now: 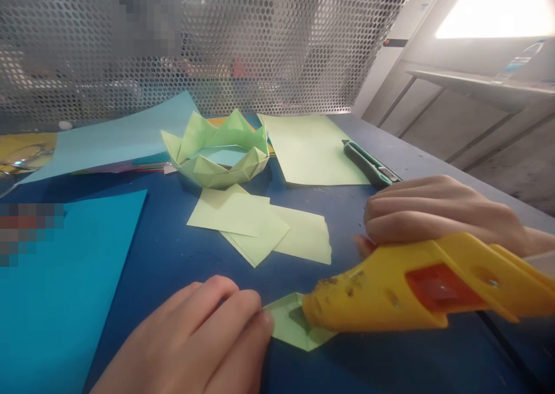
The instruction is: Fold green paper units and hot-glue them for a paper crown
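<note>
Lower right, our right fingers (407, 226) grip the glue gun (377, 304). Bottom centre, our left fingers (243, 310) pinch green paper (284, 320).

White glare (498, 7) at upper right

**Hidden Nozzle Tip, Cropped Edges**

At 5 o'clock, the tip of the yellow glue gun (377, 296) cannot be seen; its rear leaves the right edge between 3 and 4. Its body hides the palm and fingertips of the right hand (437, 215). The gun also covers part of the folded green paper (286, 322) at 6, whose left corner disappears under the left hand (203, 330), itself cropped below at 7. The bright blue sheet (87, 290) at 8 and the glasses (26, 157) near 9 are cut by the left edge. Shapes behind the perforated screen (269, 41) at 12 are blurred, and the bottle (522, 59) at 2 is too faint to read.
</note>
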`<action>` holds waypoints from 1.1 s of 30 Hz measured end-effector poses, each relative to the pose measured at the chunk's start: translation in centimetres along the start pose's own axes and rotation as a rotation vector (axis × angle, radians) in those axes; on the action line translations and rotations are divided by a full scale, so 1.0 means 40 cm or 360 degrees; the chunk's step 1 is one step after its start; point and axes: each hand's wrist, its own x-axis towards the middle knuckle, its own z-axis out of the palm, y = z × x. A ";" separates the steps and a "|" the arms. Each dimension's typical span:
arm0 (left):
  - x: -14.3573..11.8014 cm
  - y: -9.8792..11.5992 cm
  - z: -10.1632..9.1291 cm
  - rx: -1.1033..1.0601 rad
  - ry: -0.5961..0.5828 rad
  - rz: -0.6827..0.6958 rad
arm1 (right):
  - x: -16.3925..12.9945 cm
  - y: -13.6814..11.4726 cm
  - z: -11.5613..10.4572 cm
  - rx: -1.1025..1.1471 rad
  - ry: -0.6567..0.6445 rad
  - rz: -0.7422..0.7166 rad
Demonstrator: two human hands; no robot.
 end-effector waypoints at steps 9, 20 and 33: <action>-0.014 -0.002 0.012 -0.0025 0.0068 0.0011 | 0.002 0.000 -0.005 -0.0001 -0.0033 -0.0006; -0.015 -0.004 0.012 -0.0015 0.0037 0.0000 | -0.002 0.001 0.012 -0.0041 0.0052 0.0033; -0.006 -0.005 0.011 0.0010 0.0039 0.0029 | -0.002 0.009 0.015 -0.0103 0.0114 -0.0026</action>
